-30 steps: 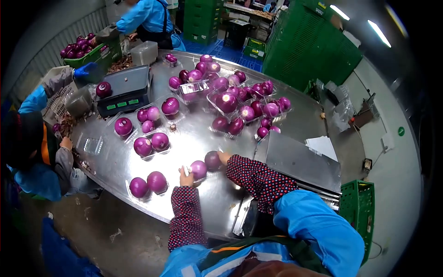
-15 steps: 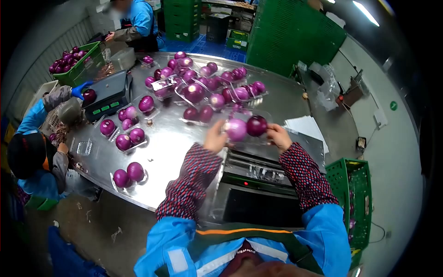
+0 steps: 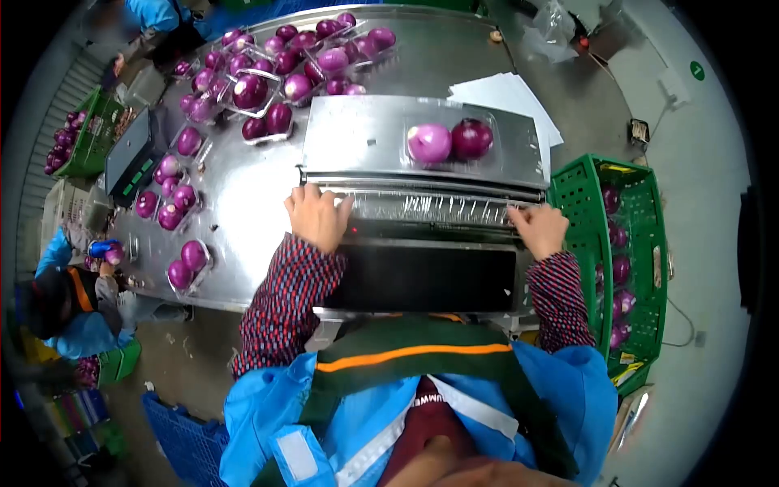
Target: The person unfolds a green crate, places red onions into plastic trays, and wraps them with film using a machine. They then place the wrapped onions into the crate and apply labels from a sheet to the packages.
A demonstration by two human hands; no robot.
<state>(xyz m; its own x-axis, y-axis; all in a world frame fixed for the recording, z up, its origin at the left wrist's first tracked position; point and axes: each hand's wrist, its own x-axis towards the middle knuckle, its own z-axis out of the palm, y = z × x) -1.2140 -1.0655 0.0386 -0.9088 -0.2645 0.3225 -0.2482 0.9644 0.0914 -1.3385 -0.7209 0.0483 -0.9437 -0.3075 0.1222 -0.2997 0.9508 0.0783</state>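
round onions (image 3: pixel 428 143) now on steel plate (image 3: pixel 357 142); left hand (image 3: pixel 316 215), right hand (image 3: pixel 540 230), each grip tight on film (image 3: pixel 430 207)

Head view, steeply downward, close over wrapping machine (image 3: pixel 422 146)

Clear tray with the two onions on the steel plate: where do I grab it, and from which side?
Take the clear tray by its two short ends, left hand on the left end, right hand on the right, lifting under the rim. The pale onion and dark onion sit side by side, round and loose, so a level two-ended lift likely keeps them in.
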